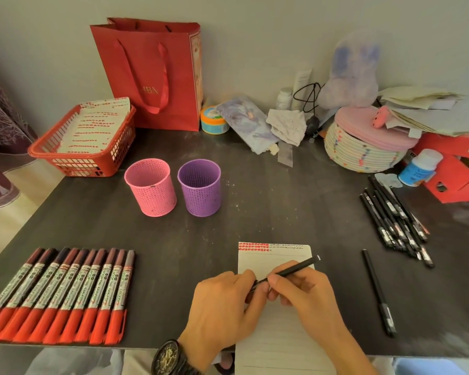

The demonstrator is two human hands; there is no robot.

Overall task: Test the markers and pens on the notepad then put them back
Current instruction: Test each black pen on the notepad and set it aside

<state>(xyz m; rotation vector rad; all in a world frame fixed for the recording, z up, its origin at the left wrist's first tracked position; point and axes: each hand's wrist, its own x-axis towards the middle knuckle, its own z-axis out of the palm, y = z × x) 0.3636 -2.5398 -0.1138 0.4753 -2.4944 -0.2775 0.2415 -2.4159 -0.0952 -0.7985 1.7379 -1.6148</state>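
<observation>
I have both hands low in the centre of the frame, over the notepad (276,262), with one black pen (290,270) slanting up to the right between them. My right hand (306,290) curls thumb and forefinger round the barrel. My left hand (228,299) pinches the pen's lower end, fingers bent in tight. I judge this two-handed hold is for pulling the cap off or pushing it on; which of the two I cannot tell, as the tip is hidden under the fingers.

The pad's top edge carries red blocks on the left and small black scribbles on the right, so the tests fill the page row by row. The red markers (57,293) lie capped in a neat row at lower left, probably done. A loose heap of black pens (398,220) sits at right, with a single pen (378,290) apart below it, perhaps set aside as tested. The pink cup (150,186) and purple cup (199,186) stand side by side above centre, apparently where everything goes back.
</observation>
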